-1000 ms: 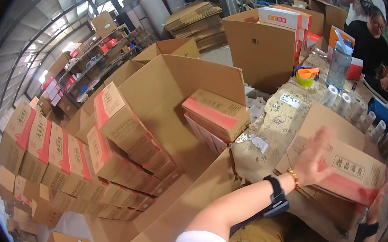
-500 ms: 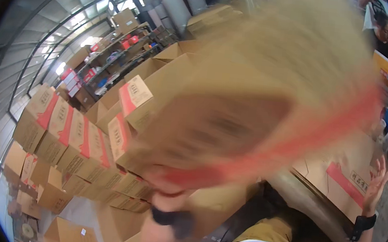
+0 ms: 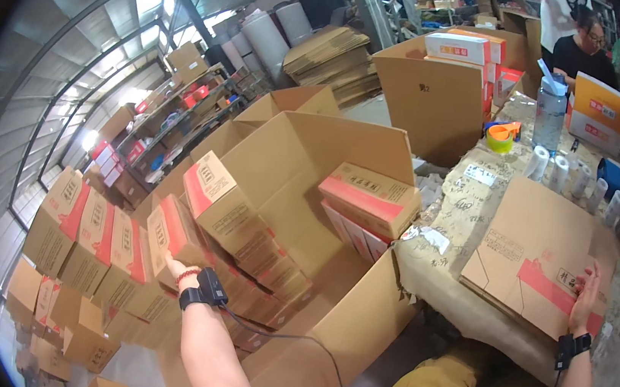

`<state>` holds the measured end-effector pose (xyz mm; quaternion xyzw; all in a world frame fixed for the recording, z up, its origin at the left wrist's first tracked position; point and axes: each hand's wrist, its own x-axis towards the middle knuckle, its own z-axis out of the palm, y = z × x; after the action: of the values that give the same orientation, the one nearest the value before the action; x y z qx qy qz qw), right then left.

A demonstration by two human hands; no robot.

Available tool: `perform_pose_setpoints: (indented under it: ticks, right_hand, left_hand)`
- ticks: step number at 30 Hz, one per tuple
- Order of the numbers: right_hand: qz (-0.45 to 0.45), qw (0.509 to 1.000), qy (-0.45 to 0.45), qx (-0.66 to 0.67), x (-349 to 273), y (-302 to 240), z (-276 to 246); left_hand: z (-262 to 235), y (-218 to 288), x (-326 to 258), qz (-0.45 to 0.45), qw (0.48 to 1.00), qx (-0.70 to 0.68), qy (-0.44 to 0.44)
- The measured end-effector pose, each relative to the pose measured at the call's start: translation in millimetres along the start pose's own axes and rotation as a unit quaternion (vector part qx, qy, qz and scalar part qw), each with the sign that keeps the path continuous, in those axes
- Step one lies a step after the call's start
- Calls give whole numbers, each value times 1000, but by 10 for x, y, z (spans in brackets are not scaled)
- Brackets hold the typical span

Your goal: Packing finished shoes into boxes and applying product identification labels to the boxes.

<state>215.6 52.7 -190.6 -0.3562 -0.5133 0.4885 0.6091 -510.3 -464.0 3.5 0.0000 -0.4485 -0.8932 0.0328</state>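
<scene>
My left hand (image 3: 180,270) reaches out to the lower edge of a sealed brown carton with a red band (image 3: 168,231). Its fingers, partly hidden, look stretched out against the carton. That carton stands in a stack beside another tilted carton (image 3: 208,182). On the right, my right hand (image 3: 586,297) lies with fingers extended on a pile of flattened cartons (image 3: 511,239). The pile rests on a worn, covered worktable (image 3: 432,261). A large open box (image 3: 341,327) spreads between my arms, and two red-banded cartons (image 3: 371,193) lie near its far right side.
Rolls of clear film (image 3: 536,164), tape (image 3: 498,142) and a water bottle (image 3: 551,114) stand along the table's far side. Behind it another person (image 3: 590,53) sits. A tall box (image 3: 435,101) holds printed packages. A cable (image 3: 309,339) hangs from my left wrist.
The blurred red-banded carton my left hand held across the view is no longer there. My left hand has moved left to the stack; my right hand has come down onto the flattened cartons.
</scene>
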Motion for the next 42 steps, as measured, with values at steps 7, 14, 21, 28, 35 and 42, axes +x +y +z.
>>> perform_pose_setpoints:
  ticks: [7,14,21,28,35,42]
  right_hand:
    - [-13,998,10,-67,-82,-97,-210]
    - [71,997,-28,-23,-61,-475,-163]
    - [-56,915,27,-399,-337,-828,-596]
    - [67,828,2,-557,-975,-868,-647]
    - [61,815,-67,-572,-1001,-1171,-693]
    - [-203,903,-15,-379,-895,-1752,96]
  left_hand:
    - [693,-417,-825,-80,989,28,118]
    - [1119,-2043,-1946,129,863,459,-168]
    - [1922,-3436,-3892,154,630,384,-657]
    - [2175,-3737,-4396,50,628,390,-672]
    - [2330,-3182,-4431,11,678,315,-664]
    - [2367,-3373,-4229,-128,730,280,-610]
